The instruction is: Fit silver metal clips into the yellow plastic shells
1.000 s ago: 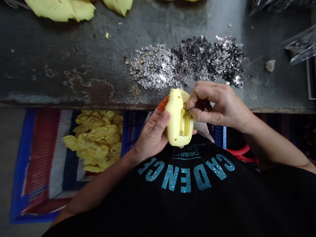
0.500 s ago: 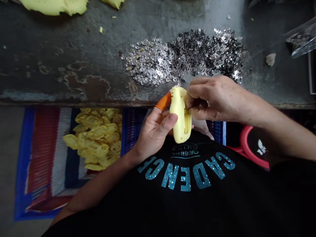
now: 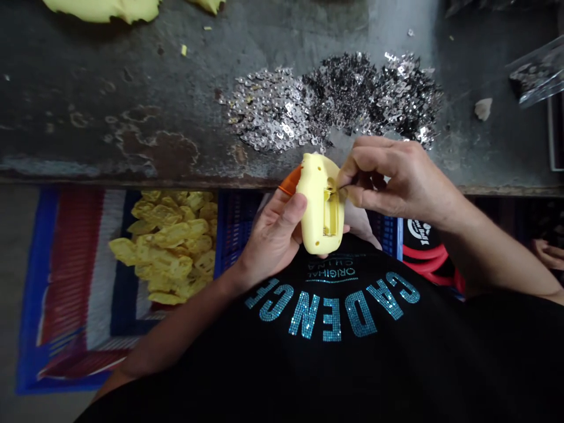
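Battery housing [image 3: 314, 214], pale yellow, its compartment [image 3: 335, 214] facing us, sits at the centre of our clock, overlapping the near edge of the metal workbench [image 3: 132, 106] in our view. We judge the step in hand to be fine fingertip work at the compartment's twelve o'clock end; the next move seems to call for a steady hold and light, exact pressure there. Our left hand [image 3: 273, 235], at eight o'clock, is wrapped around the housing, thumb along its nine o'clock side, an orange finger cot [image 3: 291, 181] on one finger. Our right hand [image 3: 392, 179] is between two and three, forearm running out toward half past three, thumb and forefinger pinched together at the compartment's rim; we cannot tell whether they grip a tiny part. Flat metal pieces [image 3: 271, 108] lie heaped at eleven o'clock, a darker metal heap [image 3: 346, 88] near twelve.
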Tool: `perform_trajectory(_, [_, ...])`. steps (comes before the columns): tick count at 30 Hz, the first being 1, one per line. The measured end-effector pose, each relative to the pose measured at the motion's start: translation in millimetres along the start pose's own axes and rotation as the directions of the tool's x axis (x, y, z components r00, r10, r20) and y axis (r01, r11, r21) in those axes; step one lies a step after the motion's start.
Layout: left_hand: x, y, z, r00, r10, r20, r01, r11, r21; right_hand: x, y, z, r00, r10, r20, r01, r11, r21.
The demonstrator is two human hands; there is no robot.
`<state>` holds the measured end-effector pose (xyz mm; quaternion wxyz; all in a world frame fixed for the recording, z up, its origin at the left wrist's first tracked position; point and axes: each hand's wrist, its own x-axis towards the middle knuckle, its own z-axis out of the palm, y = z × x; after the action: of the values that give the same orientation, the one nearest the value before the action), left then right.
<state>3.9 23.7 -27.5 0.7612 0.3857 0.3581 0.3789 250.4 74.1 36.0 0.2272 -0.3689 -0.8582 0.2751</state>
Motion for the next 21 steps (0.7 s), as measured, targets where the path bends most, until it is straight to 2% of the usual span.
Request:
perform_trajectory(5, [0, 0, 1.7, 1.000, -0.024, -0.017, 0.022, 0.994, -0.104, -7, -1, 8, 0.997, -0.032, -0.069, 0.031, 0.999, -0.013])
perform_trajectory(9, [1, 1, 3.3, 0.999, -0.040, -0.017, 0.038, 0.993, -0.115, -13, -1, 11, 0.991, 0.019, -0.130, -0.017, 1.000, 0.018])
perform_trajectory(14, [0, -8, 2.0, 0.996, 0.075, -0.047, -0.078, 0.995, -0.067, -14, 5, 15, 0.990, 0.085, -0.111, -0.073, 0.991, 0.113])
perform_trajectory(16, [-1, -10, 1.2, 0.993, 0.116, -0.027, -0.117, 0.993, -0.029, -14, 7, 19, 0.990, 0.089, -0.110, -0.073, 0.987, 0.140])
perform_trajectory(21, [-11, -1, 2.3, 0.988, 0.148, 0.043, -0.153, 0.981, 0.123, -22, 9, 43, 0.964, 0.093, -0.251, -0.032, 0.971, 0.237])
